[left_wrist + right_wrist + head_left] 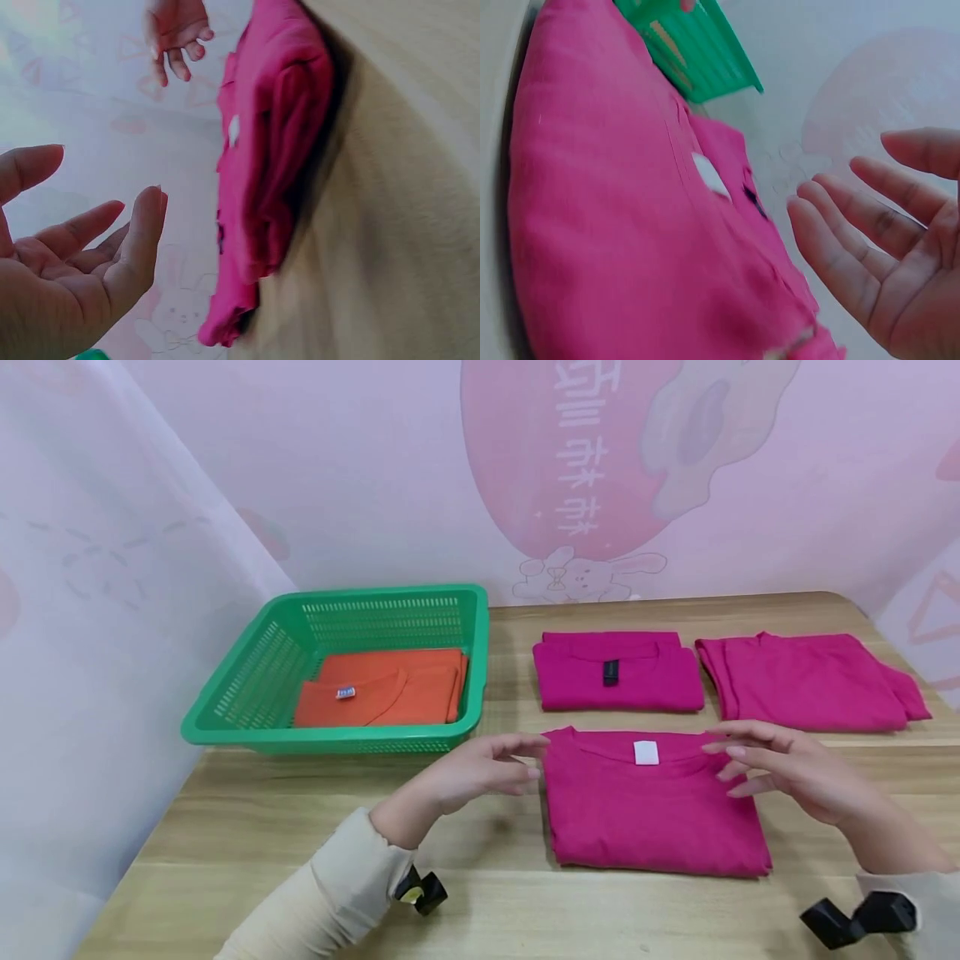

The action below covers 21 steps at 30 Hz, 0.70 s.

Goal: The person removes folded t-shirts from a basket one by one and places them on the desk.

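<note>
A folded magenta T-shirt (652,814) with a white neck label lies on the wooden table in front of me. My left hand (476,774) is beside its upper left edge, fingers loosely bent and holding nothing. Over the upper right side hovers my right hand (806,772), its fingers spread and relaxed. Both wrist views show a gap between the hand and the cloth. Behind lie a folded magenta shirt (618,681) with a black label and another folded magenta garment (817,685) to its right.
At the back left stands a green plastic basket (198,727) with slotted sides. Folded orange shirts (420,693) lie inside it. A pale printed curtain (375,468) hangs behind the table (510,918).
</note>
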### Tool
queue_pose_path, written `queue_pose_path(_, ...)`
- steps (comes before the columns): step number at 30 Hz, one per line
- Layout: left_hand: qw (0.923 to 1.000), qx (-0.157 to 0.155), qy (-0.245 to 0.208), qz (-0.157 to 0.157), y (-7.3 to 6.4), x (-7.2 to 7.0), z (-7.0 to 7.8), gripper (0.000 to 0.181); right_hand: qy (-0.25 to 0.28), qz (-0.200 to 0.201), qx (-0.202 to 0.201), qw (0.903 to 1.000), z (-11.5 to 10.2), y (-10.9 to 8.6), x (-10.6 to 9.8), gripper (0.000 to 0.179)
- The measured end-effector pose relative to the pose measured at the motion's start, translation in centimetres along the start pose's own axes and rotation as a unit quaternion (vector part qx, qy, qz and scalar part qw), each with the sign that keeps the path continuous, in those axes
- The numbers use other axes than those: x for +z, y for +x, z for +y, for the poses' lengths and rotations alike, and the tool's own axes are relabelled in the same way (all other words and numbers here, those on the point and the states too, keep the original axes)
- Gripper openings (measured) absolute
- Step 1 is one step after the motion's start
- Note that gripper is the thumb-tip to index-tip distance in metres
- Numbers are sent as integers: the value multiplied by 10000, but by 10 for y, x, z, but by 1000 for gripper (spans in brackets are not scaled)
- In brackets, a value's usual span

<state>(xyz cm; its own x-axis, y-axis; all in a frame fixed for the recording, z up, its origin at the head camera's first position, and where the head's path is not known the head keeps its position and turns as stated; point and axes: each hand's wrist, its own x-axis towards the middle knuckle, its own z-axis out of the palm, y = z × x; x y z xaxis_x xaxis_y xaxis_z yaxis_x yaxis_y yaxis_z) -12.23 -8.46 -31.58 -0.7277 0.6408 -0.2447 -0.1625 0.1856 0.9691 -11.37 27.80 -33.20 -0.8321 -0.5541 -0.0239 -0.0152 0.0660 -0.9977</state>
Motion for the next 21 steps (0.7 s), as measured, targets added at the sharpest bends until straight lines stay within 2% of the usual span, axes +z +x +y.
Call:
queue_pose_path(4, 9999, 114, -27, -7, -5, -6, 8, 48, -209, 20, -69, 9998, -8, 19, 14, 32)
queue_pose_path(8, 9995, 214, -189, 139, -11, -14, 14, 48, -309, 104, -97, 9994, -17, 39, 29, 30)
queue_pose_path(12, 9986, 353, -286, 288, -17, -21, 20, 50, -126, 153, -118, 9997, -25, 60, 42, 33)
queue_pose_path(17, 9968, 598, -128, 509, -22, -31, 26, 47, 206, 123, -269, 9994, -35, 84, 57, 34)
queue_pose_path(21, 9949, 657, -89, 766, -27, -38, 30, 46, 547, 61, -358, 9978, -42, 102, 68, 34)
